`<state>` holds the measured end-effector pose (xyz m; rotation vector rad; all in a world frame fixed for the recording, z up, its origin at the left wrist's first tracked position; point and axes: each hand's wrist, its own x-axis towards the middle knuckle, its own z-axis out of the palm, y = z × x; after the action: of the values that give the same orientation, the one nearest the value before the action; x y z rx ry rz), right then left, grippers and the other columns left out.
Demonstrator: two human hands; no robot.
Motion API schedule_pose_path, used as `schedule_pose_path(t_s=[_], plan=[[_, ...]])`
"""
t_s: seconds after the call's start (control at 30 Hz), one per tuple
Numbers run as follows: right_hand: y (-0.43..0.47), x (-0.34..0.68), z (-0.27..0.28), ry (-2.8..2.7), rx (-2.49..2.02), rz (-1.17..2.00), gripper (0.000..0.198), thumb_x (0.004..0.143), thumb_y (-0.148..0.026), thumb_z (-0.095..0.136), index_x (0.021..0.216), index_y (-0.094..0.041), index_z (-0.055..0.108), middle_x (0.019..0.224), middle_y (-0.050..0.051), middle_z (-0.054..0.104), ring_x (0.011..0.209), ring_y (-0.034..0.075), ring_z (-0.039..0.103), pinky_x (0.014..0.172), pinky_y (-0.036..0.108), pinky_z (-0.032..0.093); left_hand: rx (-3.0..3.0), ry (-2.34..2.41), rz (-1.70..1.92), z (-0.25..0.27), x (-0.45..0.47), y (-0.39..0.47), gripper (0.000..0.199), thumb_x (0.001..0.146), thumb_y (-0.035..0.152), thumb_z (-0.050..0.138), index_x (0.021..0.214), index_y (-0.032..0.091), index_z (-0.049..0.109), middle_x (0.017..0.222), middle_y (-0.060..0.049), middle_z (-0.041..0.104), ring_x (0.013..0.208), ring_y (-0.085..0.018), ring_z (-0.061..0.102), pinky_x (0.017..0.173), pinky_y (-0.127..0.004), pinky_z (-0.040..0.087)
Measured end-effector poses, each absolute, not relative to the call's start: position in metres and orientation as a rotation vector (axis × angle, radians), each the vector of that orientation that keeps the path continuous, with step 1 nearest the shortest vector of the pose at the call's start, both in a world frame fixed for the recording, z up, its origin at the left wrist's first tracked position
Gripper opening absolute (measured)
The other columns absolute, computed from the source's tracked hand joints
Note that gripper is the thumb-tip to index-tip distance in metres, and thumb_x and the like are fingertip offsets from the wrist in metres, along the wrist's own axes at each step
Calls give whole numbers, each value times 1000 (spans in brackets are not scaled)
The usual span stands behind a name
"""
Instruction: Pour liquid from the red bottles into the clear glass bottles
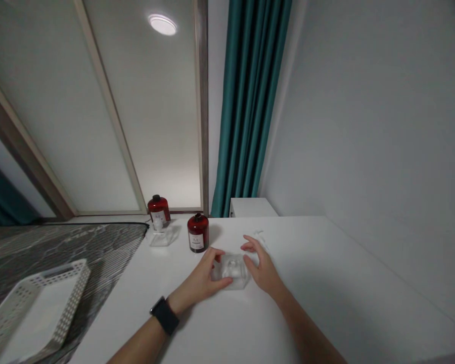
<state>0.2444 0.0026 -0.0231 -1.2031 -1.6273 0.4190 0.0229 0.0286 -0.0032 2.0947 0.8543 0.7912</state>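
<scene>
L hand (205,279) clamped on clear ctnr (239,277), contents unclear, R hand (263,270) apart just beside

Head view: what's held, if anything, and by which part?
The clear container, by its left side, in the left hand. The right hand is open by the container's right side; contact unclear.

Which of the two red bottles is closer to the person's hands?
The right-hand bottle, standing on the table just beyond the left hand; the other bottle stands farther back and to the left.
</scene>
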Motion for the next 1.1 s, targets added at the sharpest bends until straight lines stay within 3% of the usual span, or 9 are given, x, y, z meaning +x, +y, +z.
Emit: schedule_pose_path(t_s=[0.53,0.8,0.97,1.1], plan=[[-3,240,-24,-1690,-1131,960,75,82,-29,65,148,-25,30,120,9,55,112,25,55,104,48,39,2106,832,798,-1,22,28,46,78,23,75,117,20,50,110,-5,53,101,-23,53,85,-33,45],[-1,235,-31,-1579,-1081,1061,79,80,-39,71,148,-28,32,119,7,55,108,25,58,105,47,40,2151,839,792,6,18,28,45,78,23,74,116,19,50,111,-6,54,100,-23,54,84,-33,45],[0,233,-32,-1554,-1064,1070,60,91,-50,57,144,-26,42,116,8,59,106,24,60,98,43,45,2196,893,603,24,3,32,47,73,30,79,109,19,50,101,-3,56,90,-21,54,80,-32,44],[3,230,-32,-1438,-1072,1017,49,95,-55,45,133,-24,52,107,8,64,103,25,61,90,41,50,2135,942,388,35,-18,40,55,66,38,82,106,20,49,84,4,51,73,-16,49,65,-26,39]])
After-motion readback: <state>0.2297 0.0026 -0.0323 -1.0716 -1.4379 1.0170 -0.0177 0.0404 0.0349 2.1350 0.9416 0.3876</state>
